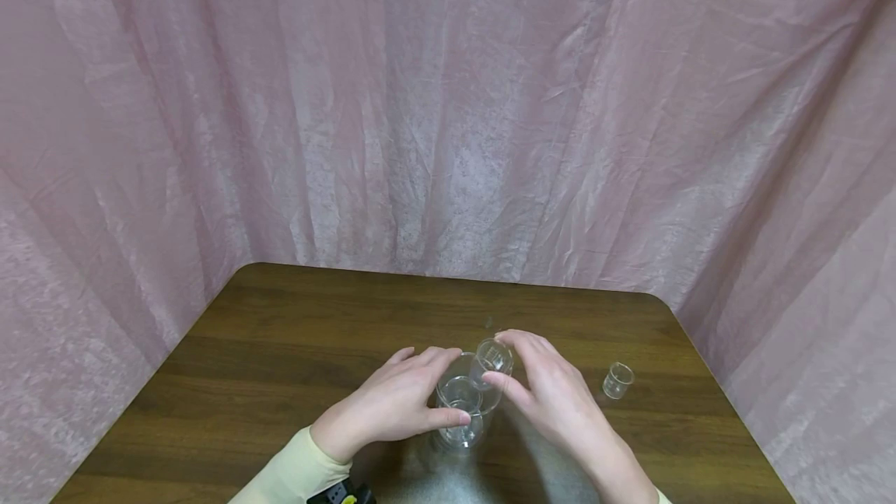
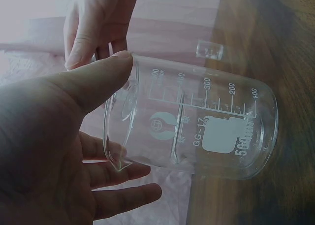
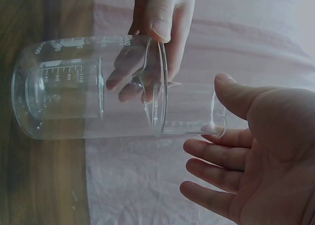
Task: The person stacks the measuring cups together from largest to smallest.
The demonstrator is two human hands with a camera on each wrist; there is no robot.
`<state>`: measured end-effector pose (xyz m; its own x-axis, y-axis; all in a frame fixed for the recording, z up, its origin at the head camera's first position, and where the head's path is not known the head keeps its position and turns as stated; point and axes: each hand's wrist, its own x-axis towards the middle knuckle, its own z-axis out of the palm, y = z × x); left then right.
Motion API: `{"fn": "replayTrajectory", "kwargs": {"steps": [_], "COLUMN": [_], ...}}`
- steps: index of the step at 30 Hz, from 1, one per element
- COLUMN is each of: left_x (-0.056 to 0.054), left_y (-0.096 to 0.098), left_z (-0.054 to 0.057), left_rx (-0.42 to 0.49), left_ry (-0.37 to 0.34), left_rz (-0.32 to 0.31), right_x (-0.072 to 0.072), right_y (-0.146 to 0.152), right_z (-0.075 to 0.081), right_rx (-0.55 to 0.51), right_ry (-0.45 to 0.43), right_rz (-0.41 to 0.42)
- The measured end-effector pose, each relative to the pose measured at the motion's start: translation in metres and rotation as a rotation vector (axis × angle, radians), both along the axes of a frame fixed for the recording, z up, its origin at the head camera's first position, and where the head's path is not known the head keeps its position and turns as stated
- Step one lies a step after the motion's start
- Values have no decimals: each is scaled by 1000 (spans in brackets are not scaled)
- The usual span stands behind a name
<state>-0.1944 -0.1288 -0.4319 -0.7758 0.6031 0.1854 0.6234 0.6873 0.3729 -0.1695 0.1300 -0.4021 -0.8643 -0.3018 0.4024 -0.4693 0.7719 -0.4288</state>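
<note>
A person's left hand (image 1: 395, 403), its grip spread wide around the rim, thumb near and fingers far, holds a large graduated beaker (image 2: 216, 131) upright on the near part of a wooden counter (image 1: 315, 317), a mid-size beaker (image 3: 64, 94) standing inside it, while the right hand (image 1: 556, 387), its grip partly open, pinches a smaller beaker (image 3: 197, 107) at the large one's mouth; a tiny beaker (image 1: 618, 382) stands to the right

Left hand (image 1: 392, 399), one: thumb opposing fingers, gripping. Right hand (image 1: 553, 387), one: thumb and fingertips pinching. Forearms (image 1: 616, 463), two: I see them remotely, angled inward.
</note>
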Motion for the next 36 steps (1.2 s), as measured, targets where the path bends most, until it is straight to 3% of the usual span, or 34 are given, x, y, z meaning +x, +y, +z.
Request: {"fn": "replayTrajectory", "kwargs": {"steps": [36], "left_x": [-2], "left_y": [0], "left_z": [-3], "left_rx": [6], "left_ry": [0], "left_rz": [3], "right_x": [-4], "right_y": [-11], "right_z": [-13], "right_rx": [45], "right_ry": [-30], "right_rz": [53]}}
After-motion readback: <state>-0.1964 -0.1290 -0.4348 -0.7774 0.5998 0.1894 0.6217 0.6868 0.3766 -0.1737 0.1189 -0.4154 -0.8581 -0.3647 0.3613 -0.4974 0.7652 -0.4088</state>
